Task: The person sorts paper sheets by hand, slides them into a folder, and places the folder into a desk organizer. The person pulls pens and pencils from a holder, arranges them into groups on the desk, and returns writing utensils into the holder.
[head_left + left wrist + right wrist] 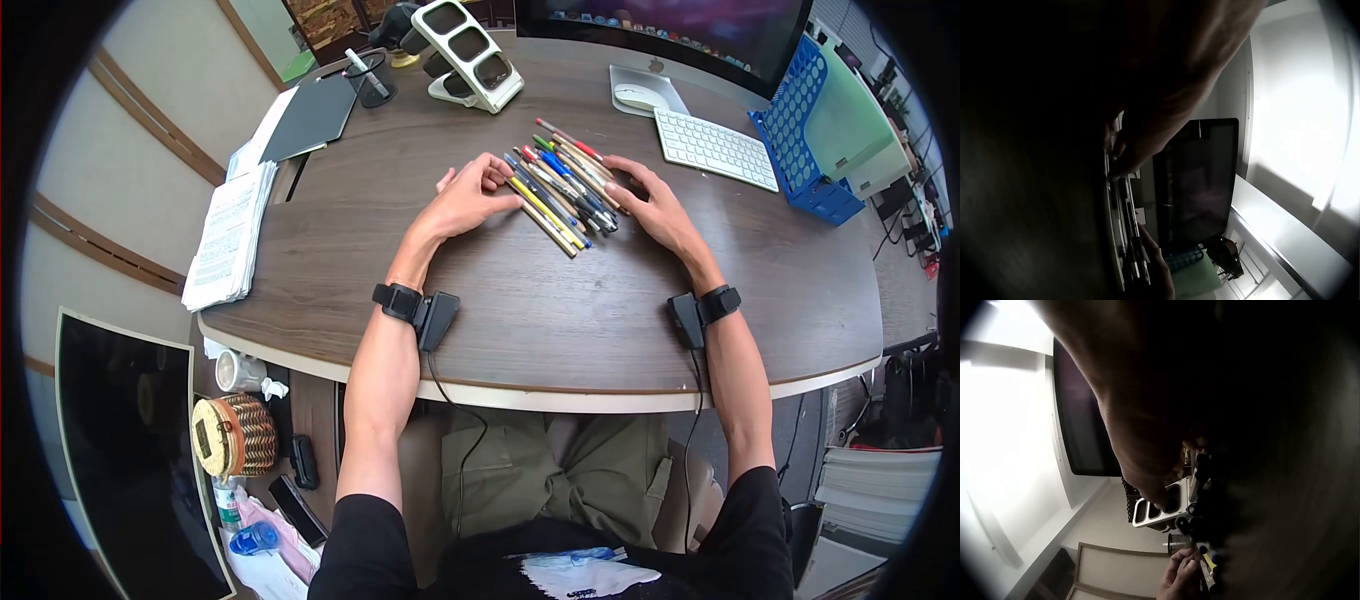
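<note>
A loose pile of pens and pencils (562, 185) lies slantwise on the brown desk, between the two hands. My left hand (468, 200) is at the pile's left side, its fingers bent and its fingertips right at the outermost pencils. On the opposite side my right hand (655, 208) has its thumb and fingers spread along the pile's right edge. A yellow pencil (540, 213) shows near the left edge, and a blue pen (553, 163) lies in the middle. In the right wrist view, dark pen ends and the left hand (1180, 575) appear past the right hand.
A white three-slot holder (470, 55) and a mesh pen cup (372, 88) stand at the back. Keyboard (715, 148), mouse (640, 97) and monitor (660, 30) are back right, beside a blue file basket (795, 130). Stacked papers (228, 240) lie at the left edge.
</note>
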Demonstrator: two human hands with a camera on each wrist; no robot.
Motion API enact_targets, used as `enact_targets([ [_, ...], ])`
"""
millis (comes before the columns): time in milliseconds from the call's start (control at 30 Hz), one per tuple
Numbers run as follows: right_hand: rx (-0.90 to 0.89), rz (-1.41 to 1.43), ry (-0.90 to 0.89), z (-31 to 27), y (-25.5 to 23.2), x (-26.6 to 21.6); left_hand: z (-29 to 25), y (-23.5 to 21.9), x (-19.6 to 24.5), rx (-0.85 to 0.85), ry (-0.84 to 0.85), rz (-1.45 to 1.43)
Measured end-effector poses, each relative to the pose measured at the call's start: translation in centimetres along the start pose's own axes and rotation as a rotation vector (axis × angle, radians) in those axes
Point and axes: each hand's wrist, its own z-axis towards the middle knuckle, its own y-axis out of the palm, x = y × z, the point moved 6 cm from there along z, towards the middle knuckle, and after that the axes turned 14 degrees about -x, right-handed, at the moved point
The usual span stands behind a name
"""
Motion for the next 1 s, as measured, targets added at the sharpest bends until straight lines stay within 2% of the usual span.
enact_targets([
  [67,0.003,0.048,0.001,0.1,-0.4,0.0,-0.3,0.0,0.6,0.016,0.058,0.063],
  [200,0.057,0.060,-0.014,1.3,-0.9,-0.2,-0.6,0.1,1.1,0.024,0.014,0.136],
  [267,-0.017,-0.065,-0.021,2.4,-0.1,-0.9,-0.6,0.0,1.1,0.023,-0.002,0.158],
  [300,-0.058,-0.062,0.046,2.5,0.4,-1.1,-0.7,0.1,1.2,-0.001,0.000,0.163],
  [400,-0.043,-0.208,-0.034,2.2,0.9,-1.8,-0.6,0.0,1.1,0.000,-0.013,0.154],
  [533,-0.010,-0.186,-0.054,0.2,0.8,-2.4,-0.5,-0.1,1.1,-0.032,-0.018,0.156],
  [600,-0.030,-0.154,-0.032,-0.6,0.4,-2.2,-0.4,-0.1,0.9,-0.027,0.036,0.169],
  [767,-0.064,-0.117,-0.008,-0.9,0.4,-2.7,-0.2,-0.5,0.3,-0.027,0.079,0.095],
  [833,-0.143,-0.064,0.024,-0.9,0.8,-2.7,0.0,-0.7,0.4,-0.010,0.096,0.103],
  [867,-0.145,-0.058,0.028,-0.9,0.8,-2.8,0.1,-0.7,0.3,-0.036,0.097,-0.002],
  [900,-0.170,-0.049,0.022,-0.9,1.0,-2.9,0.2,-0.5,0.2,-0.064,0.095,-0.108],
  [1000,-0.197,-0.054,-0.075,-0.8,1.6,-3.0,-0.2,-0.5,0.6,-0.051,0.064,-0.107],
])
